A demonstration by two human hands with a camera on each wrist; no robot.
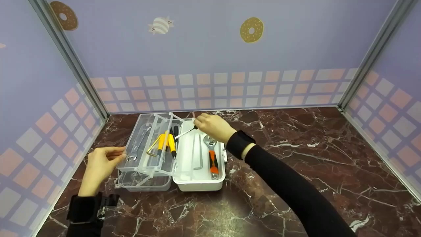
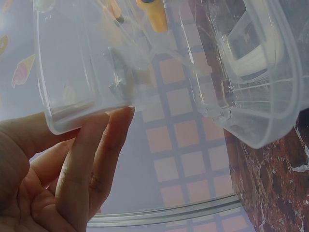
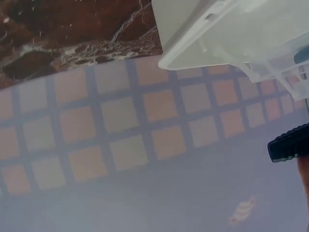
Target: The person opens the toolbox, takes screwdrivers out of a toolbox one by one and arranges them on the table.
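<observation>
My left hand (image 1: 98,168) pinches the outer left edge of a clear plastic tray (image 2: 63,92) between thumb and fingers. In my right hand (image 1: 213,126) is a screwdriver (image 1: 186,133), its shaft pointing left and down toward the tray. Its black handle (image 3: 289,145) shows at the right wrist view's edge. The raised tray is linked to a white toolbox (image 1: 199,187). Yellow-handled screwdrivers (image 1: 171,143), a brass-coloured hex key (image 1: 153,149) and a silver wrench (image 1: 135,153) show in or through the clear plastic.
An orange-and-black adjustable wrench (image 1: 213,164) and a grey L-shaped hex key (image 1: 200,154) lie inside the white box. Below the tray sits a clear lid (image 1: 144,188) on the dark marbled table (image 1: 296,164). Patterned walls (image 1: 210,52) enclose the back and sides.
</observation>
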